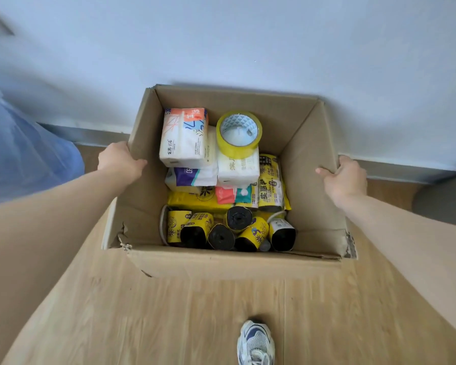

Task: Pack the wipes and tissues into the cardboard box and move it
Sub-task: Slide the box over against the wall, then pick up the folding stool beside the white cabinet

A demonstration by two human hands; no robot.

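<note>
An open cardboard box [308, 143] is in front of me, above a wooden floor. My left hand [119, 160] grips its left wall and my right hand [345, 177] grips its right wall, fingers curled over the top edges. Inside lie white tissue packs [183, 139], a purple-and-white pack [190, 177], small wipe packs [233, 193], yellow packages [270, 183] and several black rolls with yellow wrappers [221, 234]. A roll of yellow tape [238, 133] rests on top of the tissues.
A pale wall [248, 43] with a grey baseboard [395, 171] runs just behind the box. Blue translucent plastic [19, 154] hangs at the left. My sneaker [256, 343] stands on the wooden floor [184, 317] below the box.
</note>
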